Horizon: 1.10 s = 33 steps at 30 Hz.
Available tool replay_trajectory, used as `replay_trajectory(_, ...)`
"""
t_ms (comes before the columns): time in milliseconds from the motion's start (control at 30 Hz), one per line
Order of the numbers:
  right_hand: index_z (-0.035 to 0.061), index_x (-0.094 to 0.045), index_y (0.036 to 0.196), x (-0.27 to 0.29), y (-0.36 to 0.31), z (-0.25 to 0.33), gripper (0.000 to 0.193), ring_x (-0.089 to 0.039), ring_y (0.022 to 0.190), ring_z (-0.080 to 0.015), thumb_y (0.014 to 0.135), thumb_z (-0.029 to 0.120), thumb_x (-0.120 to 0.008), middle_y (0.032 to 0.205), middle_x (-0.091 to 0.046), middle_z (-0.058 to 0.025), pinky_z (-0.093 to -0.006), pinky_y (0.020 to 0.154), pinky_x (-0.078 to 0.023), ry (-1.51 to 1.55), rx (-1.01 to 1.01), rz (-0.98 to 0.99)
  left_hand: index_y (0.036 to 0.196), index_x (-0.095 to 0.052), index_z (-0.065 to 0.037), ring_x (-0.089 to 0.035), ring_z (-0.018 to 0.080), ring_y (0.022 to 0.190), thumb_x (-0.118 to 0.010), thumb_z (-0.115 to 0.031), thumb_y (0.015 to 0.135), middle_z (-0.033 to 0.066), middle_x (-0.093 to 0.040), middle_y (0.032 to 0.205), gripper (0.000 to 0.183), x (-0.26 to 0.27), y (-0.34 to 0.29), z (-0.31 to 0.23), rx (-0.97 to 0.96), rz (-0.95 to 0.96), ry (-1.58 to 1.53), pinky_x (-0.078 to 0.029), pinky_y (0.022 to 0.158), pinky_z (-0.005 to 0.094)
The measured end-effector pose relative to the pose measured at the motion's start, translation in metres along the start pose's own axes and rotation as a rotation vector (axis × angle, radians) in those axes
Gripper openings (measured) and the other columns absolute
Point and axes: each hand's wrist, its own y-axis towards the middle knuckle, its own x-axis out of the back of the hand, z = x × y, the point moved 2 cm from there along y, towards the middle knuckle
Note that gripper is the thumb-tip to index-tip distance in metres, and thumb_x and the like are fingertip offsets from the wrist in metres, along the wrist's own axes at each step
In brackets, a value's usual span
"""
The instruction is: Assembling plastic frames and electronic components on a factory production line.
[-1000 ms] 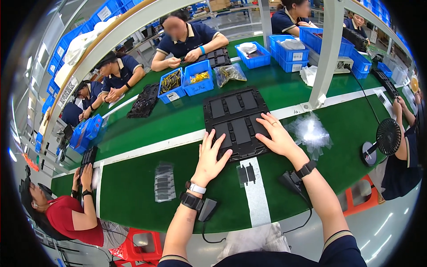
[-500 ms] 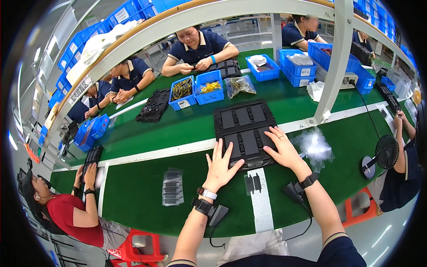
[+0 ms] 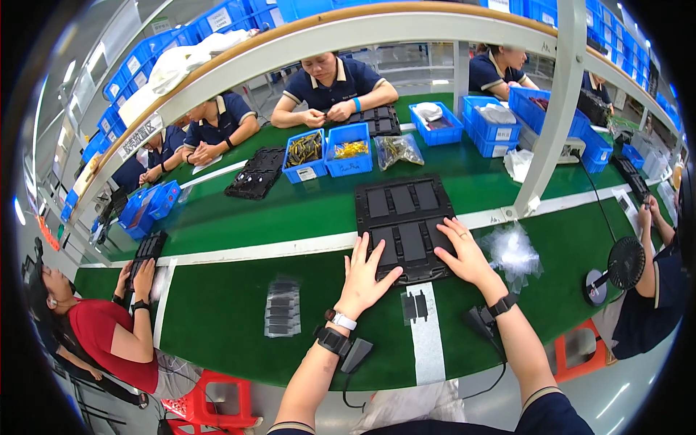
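A: Surface and room, quick?
B: Long green felt-like conveyor table (image 3: 239, 319) with white stripes, factory line. Curved beige rail overhead, blue bins stacked at the back wall. Other people sit at the far edge in dark polo shirts; one in red at the left end.

A: Left to right, what lies on it?
B: Near the left end a small black tray under the red-shirted person's hands. Then a clear packet of black parts (image 3: 283, 308), flat, near the front edge. Far side: a black moulded tray (image 3: 255, 174), two blue bins (image 3: 326, 154) with small parts, glossy plastic.

A: Hands?
B: Left hand (image 3: 365, 279) flat, fingers spread, gripping nothing, resting on the near left corner of the black compartment tray (image 3: 406, 221). Right hand (image 3: 465, 255) also splayed, palm down on its near right corner, nothing clasped. Both wrists carry bands.

A: Tray position?
B: Middle of the table, straddling the white stripe, matte, rectangular pockets.

A: Further right?
B: Crumpled clear plastic bag (image 3: 513, 250) just beside the right hand; a small black fan (image 3: 616, 270) near the right end.
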Motion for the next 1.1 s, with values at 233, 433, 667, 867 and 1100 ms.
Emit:
replay_trajectory(233,0.0026,-0.047,0.123,-0.0033,-0.0053,0.0009,0.049,-0.029,0.128,-0.0365,0.082,0.025,-0.061,0.133,-0.038,-0.0208,-0.0408,0.105,-0.026,-0.035,-0.008,0.008,0.133,-0.039,-0.010,-0.014,0.0378,0.134,-0.059,-0.051,0.078,0.0223,-0.019,0.143,0.071,-0.0049,-0.0049,0.0030,-0.011,-0.012,0.017,-0.015,0.103,0.0584)
replay_trajectory(433,0.0019,-0.046,0.124,0.0006,-0.0019,0.0063,0.048,-0.027,0.129,-0.0352,0.082,0.022,-0.060,0.135,-0.037,-0.0196,-0.0402,0.105,-0.026,-0.005,-0.048,0.036,0.134,-0.038,-0.011,-0.013,0.0373,0.135,-0.058,-0.052,0.078,0.0215,-0.016,0.144,0.072,-0.0041,-0.0036,0.0027,0.002,-0.010,0.007,-0.014,0.103,0.0596)
replay_trajectory(667,0.0023,-0.046,0.123,-0.0010,-0.0030,0.0022,0.048,-0.027,0.130,-0.0350,0.082,0.022,-0.060,0.135,-0.037,-0.0195,-0.0408,0.106,-0.025,0.012,-0.041,0.031,0.134,-0.037,-0.009,-0.011,0.0372,0.135,-0.057,-0.052,0.079,0.0213,-0.015,0.145,0.073,-0.0057,-0.0038,0.0036,0.005,0.000,-0.021,-0.013,0.103,0.0604)
replay_trajectory(867,0.0022,-0.046,0.123,0.0005,-0.0041,0.0052,0.047,-0.027,0.130,-0.0347,0.082,0.021,-0.060,0.135,-0.037,-0.0188,-0.0405,0.106,-0.026,-0.001,-0.050,0.033,0.134,-0.038,-0.009,-0.011,0.0369,0.135,-0.056,-0.052,0.079,0.0212,-0.015,0.145,0.072,-0.0048,-0.0045,0.0018,0.006,0.000,-0.014,-0.013,0.103,0.0602)
replay_trajectory(1100,0.0030,-0.046,0.124,-0.0003,-0.0029,0.0058,0.048,-0.027,0.130,-0.0339,0.082,0.022,-0.060,0.136,-0.036,-0.0179,-0.0406,0.106,-0.026,-0.002,-0.041,0.035,0.133,-0.038,-0.009,-0.014,0.0375,0.134,-0.058,-0.051,0.079,0.0213,-0.016,0.144,0.072,-0.0035,-0.0048,0.0017,0.011,-0.004,-0.010,-0.015,0.102,0.0605)
